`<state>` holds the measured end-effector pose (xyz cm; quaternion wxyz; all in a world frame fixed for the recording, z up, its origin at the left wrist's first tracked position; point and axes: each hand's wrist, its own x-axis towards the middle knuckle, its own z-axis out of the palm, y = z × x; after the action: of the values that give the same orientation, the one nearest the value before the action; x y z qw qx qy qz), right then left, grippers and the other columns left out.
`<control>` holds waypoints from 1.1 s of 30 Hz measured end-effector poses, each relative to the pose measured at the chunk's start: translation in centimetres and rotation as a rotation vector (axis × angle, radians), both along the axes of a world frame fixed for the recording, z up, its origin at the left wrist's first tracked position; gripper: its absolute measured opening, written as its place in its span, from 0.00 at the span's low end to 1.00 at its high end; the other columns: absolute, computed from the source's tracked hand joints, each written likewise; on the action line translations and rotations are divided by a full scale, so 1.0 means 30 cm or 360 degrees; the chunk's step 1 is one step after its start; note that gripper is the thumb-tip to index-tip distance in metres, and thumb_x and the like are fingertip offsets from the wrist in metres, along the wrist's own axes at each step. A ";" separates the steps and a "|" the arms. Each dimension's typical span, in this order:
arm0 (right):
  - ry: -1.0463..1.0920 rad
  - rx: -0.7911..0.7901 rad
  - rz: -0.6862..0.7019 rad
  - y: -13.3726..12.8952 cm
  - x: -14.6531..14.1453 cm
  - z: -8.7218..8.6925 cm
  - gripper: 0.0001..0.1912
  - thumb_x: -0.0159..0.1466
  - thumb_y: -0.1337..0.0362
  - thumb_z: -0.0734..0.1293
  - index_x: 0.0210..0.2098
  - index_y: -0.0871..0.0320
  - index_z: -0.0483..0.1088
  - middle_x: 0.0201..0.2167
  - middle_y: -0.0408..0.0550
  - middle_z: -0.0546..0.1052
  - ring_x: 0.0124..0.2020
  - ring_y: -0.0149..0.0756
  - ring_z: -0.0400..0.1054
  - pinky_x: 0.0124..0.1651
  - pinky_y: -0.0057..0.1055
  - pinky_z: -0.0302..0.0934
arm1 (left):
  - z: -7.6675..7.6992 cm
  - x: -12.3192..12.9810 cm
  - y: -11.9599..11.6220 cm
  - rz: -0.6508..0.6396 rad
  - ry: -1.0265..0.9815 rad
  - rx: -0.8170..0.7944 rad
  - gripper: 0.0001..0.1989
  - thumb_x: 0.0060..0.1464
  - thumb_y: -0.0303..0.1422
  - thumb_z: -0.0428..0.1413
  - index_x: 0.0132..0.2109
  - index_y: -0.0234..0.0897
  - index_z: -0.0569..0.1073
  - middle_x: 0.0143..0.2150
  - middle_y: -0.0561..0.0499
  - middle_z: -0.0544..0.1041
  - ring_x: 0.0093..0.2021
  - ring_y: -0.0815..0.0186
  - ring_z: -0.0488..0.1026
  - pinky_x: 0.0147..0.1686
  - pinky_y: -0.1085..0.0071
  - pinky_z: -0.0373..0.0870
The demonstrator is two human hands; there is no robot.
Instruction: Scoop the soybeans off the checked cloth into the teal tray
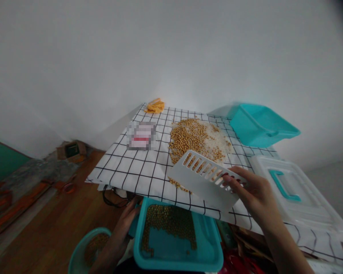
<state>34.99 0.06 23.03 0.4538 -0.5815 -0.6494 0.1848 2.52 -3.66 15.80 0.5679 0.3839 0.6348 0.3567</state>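
Observation:
My right hand point(253, 188) grips a white slotted plastic panel point(200, 188) by its right end, tilted over the table's front edge. Behind the panel, a spread of yellow soybean-like beans point(188, 135) and white rice-like grains point(217, 144) covers the checked cloth. Some beans lie at the panel's left edge. Below the table edge, my left hand point(125, 220) is closed at the left side handle of a turquoise tub point(207, 243); the fingertips are partly hidden. More beans point(171, 219) lie in the tub, mostly at its far and left sides.
On the checked tablecloth point(117, 161) lie a blurred-out flat item point(142, 136) and an orange cloth point(155, 106). At the right are a tilted turquoise bin point(260, 125) and a clear lid point(305, 194) with a turquoise handle. A bucket point(74, 251) holding beans stands lower left.

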 end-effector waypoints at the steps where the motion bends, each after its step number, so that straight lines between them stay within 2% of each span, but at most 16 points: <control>1: 0.0003 0.0000 0.0011 -0.001 0.000 0.001 0.14 0.65 0.51 0.74 0.32 0.54 0.82 0.23 0.45 0.82 0.20 0.36 0.75 0.20 0.26 0.62 | -0.001 0.001 0.002 0.0028 0.0017 -0.0021 0.25 0.64 0.41 0.58 0.62 0.30 0.79 0.66 0.38 0.80 0.78 0.48 0.51 0.77 0.52 0.40; 3: -0.0002 -0.0007 0.0033 -0.003 0.000 -0.001 0.14 0.66 0.51 0.74 0.33 0.54 0.82 0.23 0.45 0.82 0.21 0.36 0.75 0.21 0.26 0.63 | -0.011 -0.001 0.005 0.0064 -0.0021 -0.0075 0.30 0.63 0.39 0.57 0.66 0.24 0.74 0.68 0.34 0.77 0.78 0.48 0.51 0.78 0.53 0.42; 5: -0.0021 -0.0018 0.0045 -0.006 0.003 -0.008 0.15 0.67 0.50 0.73 0.33 0.54 0.82 0.24 0.45 0.82 0.22 0.36 0.75 0.22 0.26 0.64 | -0.027 -0.009 0.006 -0.0011 -0.0002 -0.0031 0.31 0.64 0.40 0.57 0.66 0.22 0.74 0.70 0.32 0.74 0.78 0.46 0.51 0.78 0.52 0.43; 7: -0.0052 -0.0019 0.0041 -0.009 0.007 -0.020 0.17 0.69 0.48 0.72 0.33 0.54 0.82 0.26 0.46 0.83 0.22 0.36 0.75 0.23 0.27 0.65 | -0.044 -0.021 0.004 -0.0141 0.0049 0.0073 0.29 0.65 0.42 0.57 0.65 0.24 0.77 0.72 0.32 0.71 0.78 0.43 0.54 0.78 0.50 0.44; 9: -0.0071 -0.0028 0.0040 -0.013 0.010 -0.029 0.20 0.69 0.45 0.70 0.34 0.54 0.82 0.27 0.47 0.83 0.23 0.37 0.75 0.24 0.28 0.66 | -0.053 -0.028 0.000 -0.0171 0.0039 0.0107 0.28 0.67 0.44 0.57 0.64 0.29 0.78 0.73 0.35 0.71 0.77 0.44 0.57 0.78 0.51 0.43; 11: -0.0064 -0.0036 0.0040 -0.015 0.011 -0.032 0.21 0.69 0.43 0.70 0.34 0.54 0.83 0.28 0.47 0.83 0.23 0.37 0.75 0.24 0.28 0.66 | -0.047 -0.026 -0.002 -0.0076 -0.0122 -0.0009 0.28 0.68 0.43 0.57 0.68 0.34 0.74 0.72 0.38 0.73 0.75 0.46 0.61 0.77 0.49 0.44; 13: -0.0050 -0.0045 0.0049 -0.016 0.011 -0.031 0.22 0.69 0.42 0.70 0.34 0.54 0.82 0.27 0.47 0.83 0.23 0.37 0.75 0.23 0.28 0.65 | -0.030 -0.015 -0.002 0.0049 -0.0226 -0.0149 0.28 0.67 0.39 0.57 0.69 0.32 0.73 0.70 0.38 0.75 0.75 0.47 0.61 0.76 0.48 0.48; 16: -0.0035 -0.0055 0.0070 -0.016 0.015 -0.026 0.22 0.69 0.42 0.70 0.33 0.53 0.82 0.26 0.46 0.82 0.23 0.36 0.75 0.23 0.26 0.64 | -0.001 -0.001 0.000 0.0103 -0.0078 -0.0110 0.24 0.65 0.36 0.58 0.64 0.31 0.78 0.66 0.37 0.79 0.78 0.48 0.54 0.77 0.50 0.48; 18: -0.0027 -0.0068 0.0100 -0.018 0.022 -0.027 0.21 0.69 0.43 0.70 0.33 0.53 0.82 0.26 0.46 0.82 0.24 0.36 0.75 0.24 0.26 0.65 | 0.013 0.001 0.002 0.0041 0.0013 -0.0048 0.26 0.66 0.37 0.57 0.66 0.27 0.76 0.69 0.35 0.76 0.78 0.48 0.54 0.77 0.52 0.48; 21: -0.0024 -0.0084 0.0122 -0.022 0.033 -0.033 0.19 0.70 0.46 0.71 0.33 0.52 0.83 0.27 0.46 0.83 0.24 0.35 0.75 0.25 0.26 0.66 | 0.023 0.002 0.005 -0.0048 -0.0003 -0.0070 0.34 0.68 0.39 0.53 0.71 0.15 0.64 0.76 0.28 0.63 0.79 0.49 0.50 0.77 0.53 0.45; 23: -0.0014 -0.0068 0.0101 -0.020 0.036 -0.035 0.16 0.70 0.48 0.71 0.34 0.52 0.82 0.27 0.45 0.83 0.24 0.35 0.75 0.24 0.26 0.65 | 0.027 0.005 0.007 -0.0065 -0.0033 -0.0085 0.36 0.68 0.39 0.53 0.72 0.13 0.62 0.76 0.27 0.61 0.79 0.51 0.47 0.78 0.55 0.41; 25: 0.0001 -0.0031 0.0067 -0.013 0.035 -0.032 0.14 0.70 0.51 0.71 0.34 0.51 0.82 0.27 0.44 0.82 0.24 0.34 0.74 0.25 0.25 0.64 | 0.028 0.008 0.010 -0.0019 -0.0058 -0.0127 0.35 0.67 0.38 0.54 0.71 0.15 0.63 0.75 0.30 0.64 0.79 0.52 0.45 0.78 0.56 0.40; 28: 0.0009 -0.0010 0.0008 -0.001 0.046 -0.025 0.13 0.69 0.51 0.72 0.33 0.50 0.82 0.25 0.43 0.81 0.24 0.34 0.73 0.25 0.26 0.63 | 0.023 0.004 0.009 0.0088 -0.0079 -0.0219 0.32 0.65 0.38 0.56 0.70 0.21 0.69 0.70 0.34 0.74 0.79 0.52 0.42 0.78 0.53 0.41; 30: 0.0028 -0.0037 -0.0058 0.001 0.070 -0.023 0.13 0.67 0.49 0.73 0.33 0.49 0.83 0.25 0.44 0.81 0.24 0.35 0.73 0.25 0.27 0.63 | 0.018 -0.007 0.005 0.0051 -0.0095 -0.0168 0.30 0.64 0.40 0.58 0.68 0.27 0.73 0.66 0.37 0.80 0.80 0.54 0.42 0.78 0.54 0.40; 33: 0.0057 -0.0106 -0.0129 -0.009 0.122 -0.025 0.18 0.64 0.42 0.74 0.32 0.49 0.83 0.25 0.45 0.82 0.24 0.37 0.73 0.24 0.28 0.63 | 0.015 -0.020 -0.001 0.0023 -0.0092 -0.0086 0.27 0.64 0.42 0.57 0.64 0.30 0.76 0.64 0.39 0.83 0.81 0.57 0.45 0.79 0.59 0.37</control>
<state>38.66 -0.22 22.27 0.4528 -0.6189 -0.6105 0.1981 1.91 -3.69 16.26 0.5935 0.3534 0.6302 0.3545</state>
